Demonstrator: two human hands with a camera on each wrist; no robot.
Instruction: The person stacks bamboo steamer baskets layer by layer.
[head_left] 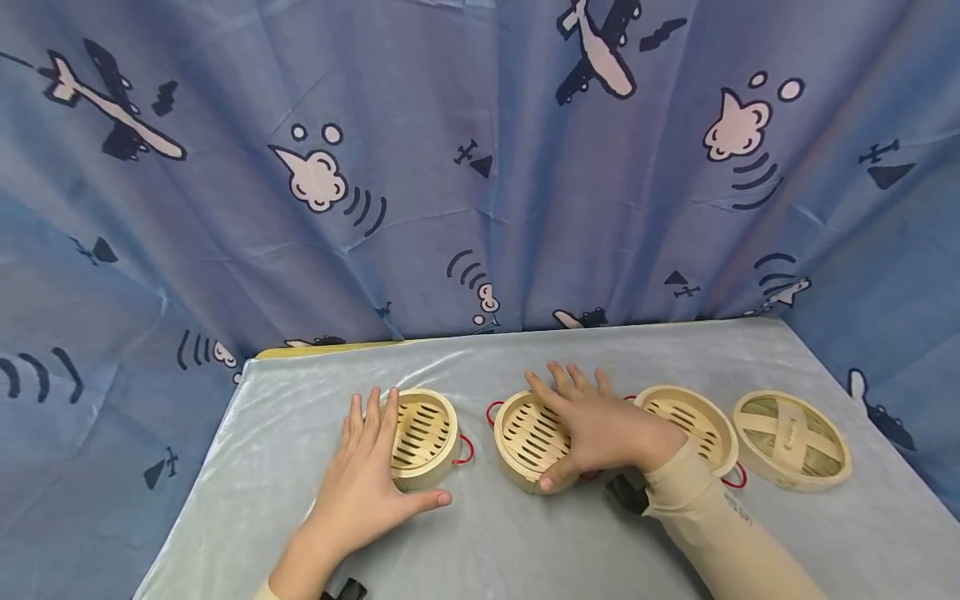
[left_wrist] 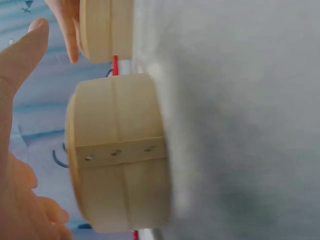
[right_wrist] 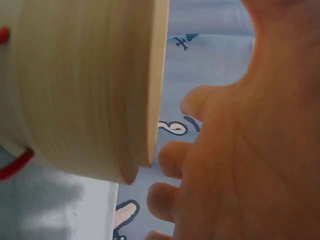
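Note:
Over the left side of a small bamboo steamer basket [head_left: 424, 433] hovers my left hand [head_left: 362, 487], fingers stretched forward and thumb spread to the right. The left wrist view shows that basket's stapled side wall [left_wrist: 120, 185] beside the spread thumb and fingers. My right hand [head_left: 603, 425] reaches across the right part of a second steamer basket [head_left: 525, 433], its fingers spread and the thumb near the front rim. In the right wrist view, the fingertips [right_wrist: 172, 159] show a gap from that basket's wall [right_wrist: 80, 90]. Both baskets have slotted floors and red cord handles.
A third steamer basket [head_left: 678, 404] stands to the right, partly behind the right wrist. Next to it at the far right lies a woven bamboo lid [head_left: 791, 437]. A pale cloth covers the table [head_left: 247, 500], and a blue patterned curtain [head_left: 420, 183] hangs behind its back edge.

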